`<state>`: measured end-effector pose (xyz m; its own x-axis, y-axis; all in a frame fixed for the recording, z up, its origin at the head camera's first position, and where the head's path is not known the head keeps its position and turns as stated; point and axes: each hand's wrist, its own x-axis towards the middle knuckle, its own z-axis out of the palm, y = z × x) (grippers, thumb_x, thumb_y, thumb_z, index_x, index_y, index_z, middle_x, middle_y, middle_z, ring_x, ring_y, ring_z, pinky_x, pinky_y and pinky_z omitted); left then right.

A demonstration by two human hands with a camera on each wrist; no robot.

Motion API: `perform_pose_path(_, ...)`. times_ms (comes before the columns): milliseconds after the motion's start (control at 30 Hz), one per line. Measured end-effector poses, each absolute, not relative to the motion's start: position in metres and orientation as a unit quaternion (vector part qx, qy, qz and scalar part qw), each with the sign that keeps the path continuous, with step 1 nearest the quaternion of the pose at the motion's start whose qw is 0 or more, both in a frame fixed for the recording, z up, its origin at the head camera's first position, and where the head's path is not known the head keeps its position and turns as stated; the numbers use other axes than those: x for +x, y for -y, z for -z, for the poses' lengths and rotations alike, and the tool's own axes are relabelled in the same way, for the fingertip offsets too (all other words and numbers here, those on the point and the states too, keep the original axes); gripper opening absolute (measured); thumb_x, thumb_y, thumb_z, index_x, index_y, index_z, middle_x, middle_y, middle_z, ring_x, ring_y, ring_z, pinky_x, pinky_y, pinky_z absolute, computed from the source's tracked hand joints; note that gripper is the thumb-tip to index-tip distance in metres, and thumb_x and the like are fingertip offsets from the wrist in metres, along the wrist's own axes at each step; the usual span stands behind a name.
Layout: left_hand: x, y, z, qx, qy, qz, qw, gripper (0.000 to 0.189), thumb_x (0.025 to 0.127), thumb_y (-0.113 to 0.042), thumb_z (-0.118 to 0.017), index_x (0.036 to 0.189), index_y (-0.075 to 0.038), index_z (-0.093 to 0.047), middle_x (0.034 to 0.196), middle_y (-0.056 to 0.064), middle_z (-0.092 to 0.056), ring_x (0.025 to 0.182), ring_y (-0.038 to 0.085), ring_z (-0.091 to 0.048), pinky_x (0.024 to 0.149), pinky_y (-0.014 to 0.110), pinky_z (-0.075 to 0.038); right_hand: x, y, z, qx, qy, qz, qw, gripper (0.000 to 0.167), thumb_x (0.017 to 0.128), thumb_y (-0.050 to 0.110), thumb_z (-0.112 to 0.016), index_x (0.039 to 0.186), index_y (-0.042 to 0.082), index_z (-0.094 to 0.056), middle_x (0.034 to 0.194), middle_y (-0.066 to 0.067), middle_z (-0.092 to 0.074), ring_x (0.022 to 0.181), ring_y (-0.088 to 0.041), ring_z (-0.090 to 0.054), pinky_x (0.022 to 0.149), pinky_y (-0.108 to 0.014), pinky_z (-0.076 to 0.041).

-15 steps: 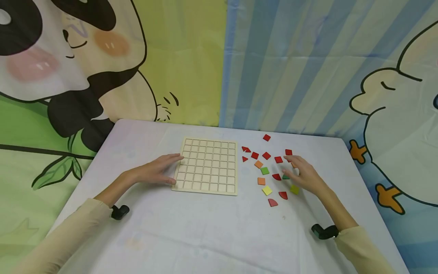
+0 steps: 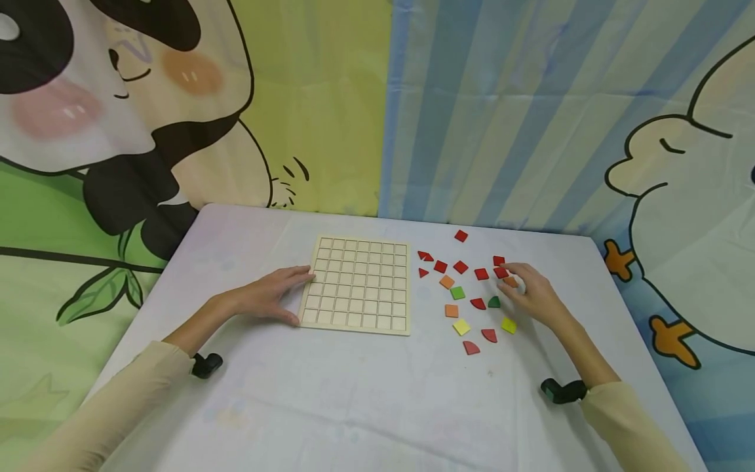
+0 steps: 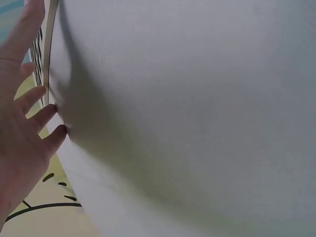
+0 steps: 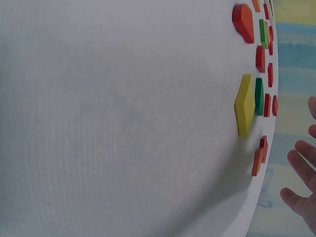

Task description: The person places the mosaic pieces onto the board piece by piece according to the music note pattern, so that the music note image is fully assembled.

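Observation:
A square wooden grid board (image 2: 356, 282) lies flat on the table. My left hand (image 2: 263, 296) is at its left side, fingers spread, fingertips right at the edge and thumb near the lower left corner. In the left wrist view this hand (image 3: 24, 133) shows loosely straight fingers beside the board's rim (image 3: 47, 49). On the right, my right hand (image 2: 533, 293) hovers over an orange square tile (image 2: 510, 282) and a red square tile (image 2: 501, 273). The right wrist view shows its fingers (image 4: 302, 165) apart, above the pieces, with nothing between them.
Several flat pieces lie between board and right hand: red squares (image 2: 461, 267), small red triangles (image 2: 423, 273), red quarter-rounds (image 2: 471, 348), orange squares (image 2: 451, 311), a green square (image 2: 457, 293), a dark green piece (image 2: 494, 301) and yellow squares (image 2: 509, 325). A patterned cloth (image 2: 501, 131) hangs behind the table.
My right hand has moved slightly right, uncovering the dark green piece and a red square tile. The left hand has shifted a little left, its fingers drawn back to the board's edge.

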<state>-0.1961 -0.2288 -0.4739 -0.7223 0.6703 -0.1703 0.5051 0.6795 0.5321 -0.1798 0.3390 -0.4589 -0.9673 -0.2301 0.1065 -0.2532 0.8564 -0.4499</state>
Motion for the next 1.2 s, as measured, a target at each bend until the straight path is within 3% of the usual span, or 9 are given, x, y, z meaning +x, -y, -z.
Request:
perform_pose_path(667, -0.196, 0.227, 0.475, 0.344, -0.909, -0.177, 0.155, 0.108, 0.071, -0.059, -0.075, 0.153, -0.006, -0.029, 0.161, 0.014, -0.022, 0.148, 0.037, -0.023, 0.116, 0.054, -0.027, -0.204, -0.335, 0.466, 0.122, 0.960, -0.251, 0.003, 0.051, 0.092, 0.019, -0.066, 0.136, -0.002, -0.050, 0.133, -0.024, -0.054, 0.124, -0.040, -0.049, 0.097, -0.057, -0.048)
perform_pose_path(1200, -0.194, 0.226, 0.473, 0.345, -0.914, -0.151, 0.154, 0.108, 0.072, -0.063, -0.072, 0.153, -0.006, -0.028, 0.162, 0.013, -0.021, 0.147, 0.040, -0.022, 0.115, 0.056, -0.027, -0.222, -0.249, 0.452, 0.207, 0.950, -0.219, -0.079, 0.048, 0.090, 0.027, -0.070, 0.132, 0.009, -0.058, 0.130, -0.014, -0.059, 0.116, -0.032, -0.056, 0.095, -0.050, -0.052)
